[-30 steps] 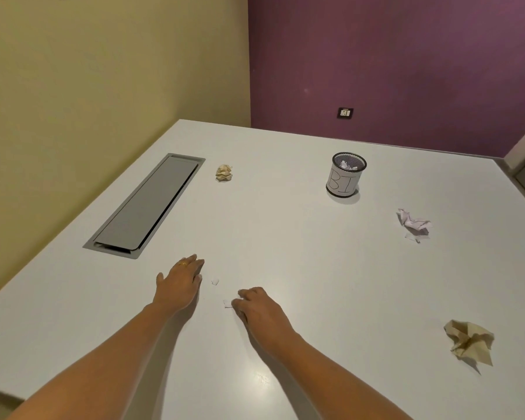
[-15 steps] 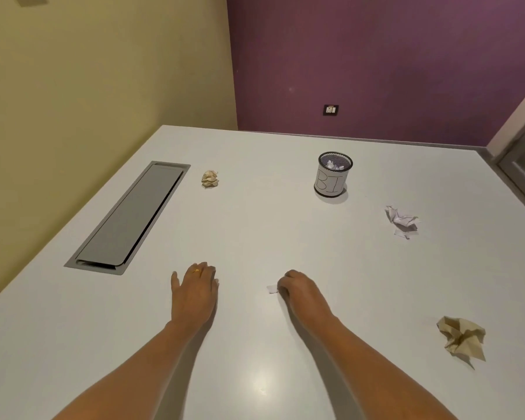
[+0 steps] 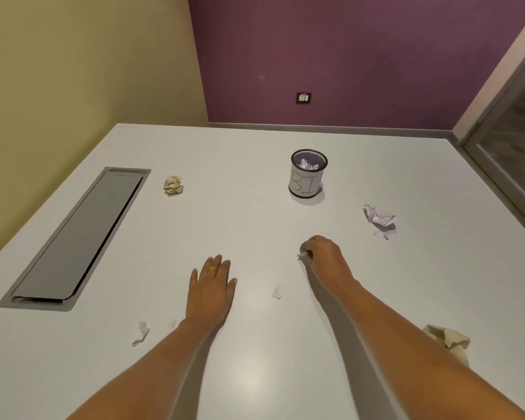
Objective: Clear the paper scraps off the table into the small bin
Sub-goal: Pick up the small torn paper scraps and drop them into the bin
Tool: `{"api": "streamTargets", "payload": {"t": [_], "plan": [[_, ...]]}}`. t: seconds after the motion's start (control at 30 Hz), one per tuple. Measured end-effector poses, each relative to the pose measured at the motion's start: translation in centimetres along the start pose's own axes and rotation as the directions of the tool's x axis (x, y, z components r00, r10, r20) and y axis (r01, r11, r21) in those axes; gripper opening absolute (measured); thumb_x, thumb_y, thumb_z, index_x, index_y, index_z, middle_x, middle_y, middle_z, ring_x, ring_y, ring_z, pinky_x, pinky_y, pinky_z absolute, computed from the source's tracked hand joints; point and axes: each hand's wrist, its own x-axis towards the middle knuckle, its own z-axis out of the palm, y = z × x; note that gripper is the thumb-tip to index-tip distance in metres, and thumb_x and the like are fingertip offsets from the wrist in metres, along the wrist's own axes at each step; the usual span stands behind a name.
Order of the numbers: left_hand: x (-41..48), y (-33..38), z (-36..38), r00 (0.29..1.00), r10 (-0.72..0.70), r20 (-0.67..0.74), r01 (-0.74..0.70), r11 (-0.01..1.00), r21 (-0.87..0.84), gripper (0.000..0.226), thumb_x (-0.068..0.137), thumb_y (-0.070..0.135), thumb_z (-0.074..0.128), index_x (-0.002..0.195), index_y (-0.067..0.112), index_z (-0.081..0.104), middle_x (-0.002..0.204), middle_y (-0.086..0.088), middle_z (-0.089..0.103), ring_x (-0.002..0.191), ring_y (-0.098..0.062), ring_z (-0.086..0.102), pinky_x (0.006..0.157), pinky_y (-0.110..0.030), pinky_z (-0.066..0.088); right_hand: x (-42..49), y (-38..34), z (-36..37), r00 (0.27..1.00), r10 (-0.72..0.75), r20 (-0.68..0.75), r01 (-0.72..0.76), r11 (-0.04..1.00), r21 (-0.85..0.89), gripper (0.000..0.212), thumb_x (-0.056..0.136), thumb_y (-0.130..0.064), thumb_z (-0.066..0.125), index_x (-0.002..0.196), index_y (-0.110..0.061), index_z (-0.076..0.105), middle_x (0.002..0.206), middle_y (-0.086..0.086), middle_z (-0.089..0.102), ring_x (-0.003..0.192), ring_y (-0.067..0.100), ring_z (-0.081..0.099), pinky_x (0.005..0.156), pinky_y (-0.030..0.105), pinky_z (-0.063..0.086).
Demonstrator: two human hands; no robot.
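The small mesh bin [image 3: 308, 177], wrapped in a white label, stands at the table's centre back with white paper inside. My right hand [image 3: 325, 257] is raised in front of it, fingers pinched on a small white scrap [image 3: 301, 255]. My left hand [image 3: 211, 286] lies flat on the table, fingers apart, holding nothing. A small white scrap [image 3: 279, 291] lies between my hands. Another white scrap [image 3: 140, 332] lies left of my left forearm. A beige ball [image 3: 173, 185] sits at the back left, a crumpled white sheet [image 3: 381, 220] right of the bin, a beige wad [image 3: 447, 344] beside my right forearm.
The white table [image 3: 255, 225] has a long grey cable hatch [image 3: 79, 237] set into its left side. A yellow wall runs along the left, a purple wall behind, and a glass door frame [image 3: 503, 140] stands at the right past the table edge.
My right hand has lifted off the table with a small scrap and moved forward toward the bin. The view has tilted down, revealing scraps near my left forearm. My left hand stays flat.
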Motion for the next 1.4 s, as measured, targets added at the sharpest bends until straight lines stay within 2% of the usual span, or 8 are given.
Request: {"api": "streamTargets", "payload": {"t": [0.23, 0.47, 0.6, 0.83, 1.0, 1.13, 1.27, 1.4], "plan": [[3.1, 0.7, 0.9, 1.0, -0.007, -0.011, 0.007, 1.0, 0.014, 0.046, 0.097, 0.035, 0.03, 0.14, 0.019, 0.03, 0.154, -0.001, 0.024, 0.144, -0.016, 0.016, 0.116, -0.047, 0.013, 7.1, 0.9, -3.0, 0.995, -0.013, -0.103, 0.008, 0.999, -0.046, 0.027, 0.083, 0.011, 0.046, 0.093, 0.003, 0.07, 0.098, 0.021, 0.066, 0.09, 0.033, 0.062, 0.079, 0.031, 0.043], [3.6, 0.5, 1.4, 0.996, -0.018, -0.082, 0.014, 0.999, -0.041, 0.046, 0.095, 0.038, 0.03, 0.136, 0.019, 0.039, 0.15, -0.001, 0.034, 0.142, -0.018, 0.024, 0.116, -0.048, 0.013, 14.8, 0.1, -5.6, 0.955, 0.098, -0.28, -0.085, 0.995, 0.057, 0.028, 0.084, 0.007, 0.048, 0.095, -0.003, 0.072, 0.106, 0.016, 0.068, 0.096, 0.029, 0.063, 0.084, 0.025, 0.044], [3.5, 0.8, 1.2, 0.996, -0.023, -0.091, 0.017, 0.998, -0.061, 0.055, 0.089, 0.042, 0.021, 0.135, 0.018, 0.042, 0.148, -0.002, 0.037, 0.141, -0.019, 0.027, 0.116, -0.048, 0.014, 17.9, -0.1, -5.9, 0.949, 0.172, -0.264, -0.163, 0.985, 0.054, 0.03, 0.086, 0.008, 0.046, 0.102, -0.003, 0.07, 0.111, 0.019, 0.065, 0.099, 0.034, 0.062, 0.086, 0.033, 0.048], [3.6, 0.9, 1.3, 0.997, -0.025, -0.077, 0.023, 1.0, -0.021, 0.056, 0.089, 0.043, 0.017, 0.134, 0.019, 0.041, 0.148, -0.001, 0.037, 0.141, -0.019, 0.027, 0.115, -0.049, 0.015, 19.8, 0.2, -6.8, 0.952, 0.25, -0.176, -0.22, 0.96, 0.172, 0.034, 0.086, 0.008, 0.051, 0.115, -0.004, 0.063, 0.121, 0.018, 0.06, 0.11, 0.03, 0.057, 0.072, 0.011, 0.037], [3.5, 1.1, 1.2, 0.997, -0.017, -0.079, 0.016, 1.0, -0.004, 0.068, 0.084, 0.047, 0.007, 0.134, 0.018, 0.042, 0.148, -0.002, 0.038, 0.14, -0.019, 0.028, 0.115, -0.049, 0.016, 19.6, 0.7, -7.0, 0.966, 0.221, -0.134, -0.207, 0.972, 0.116, 0.052, 0.086, 0.0, 0.059, 0.135, -0.013, 0.045, 0.131, 0.018, 0.052, 0.119, 0.031, 0.05, 0.099, 0.033, 0.041], [3.5, 1.2, 1.1, 0.996, -0.019, -0.084, 0.019, 1.0, 0.0, 0.065, 0.084, 0.045, 0.011, 0.131, 0.016, 0.046, 0.144, -0.005, 0.043, 0.138, -0.023, 0.034, 0.113, -0.051, 0.02, 18.8, 0.9, -6.8, 0.971, 0.173, -0.168, -0.154, 0.981, 0.118, 0.052, 0.085, 0.001, 0.06, 0.134, -0.01, 0.045, 0.13, 0.019, 0.053, 0.117, 0.033, 0.052, 0.1, 0.037, 0.041], [3.5, 1.2, 1.0, 0.996, -0.018, -0.091, 0.018, 1.0, 0.005, 0.065, 0.085, 0.045, 0.012, 0.13, 0.015, 0.048, 0.143, -0.006, 0.045, 0.137, -0.024, 0.036, 0.112, -0.053, 0.022, 16.9, 0.6, -5.1, 0.944, 0.17, -0.281, -0.123, 0.977, 0.176, 0.039, 0.083, 0.004, 0.05, 0.119, -0.01, 0.058, 0.119, 0.013, 0.061, 0.107, 0.027, 0.056, 0.087, 0.025, 0.039], [3.5, 1.2, 1.0, 0.997, -0.017, -0.074, 0.017, 1.0, -0.002, 0.064, 0.085, 0.045, 0.012, 0.131, 0.016, 0.045, 0.144, -0.005, 0.043, 0.138, -0.023, 0.033, 0.113, -0.052, 0.019, 13.1, 0.3, -2.2, 0.983, 0.123, -0.136, -0.082, 0.958, 0.273, 0.018, 0.083, 0.0, 0.057, 0.096, -0.006, 0.068, 0.093, 0.011, 0.068, 0.066, 0.009, 0.058, 0.07, 0.021, 0.045]]}}
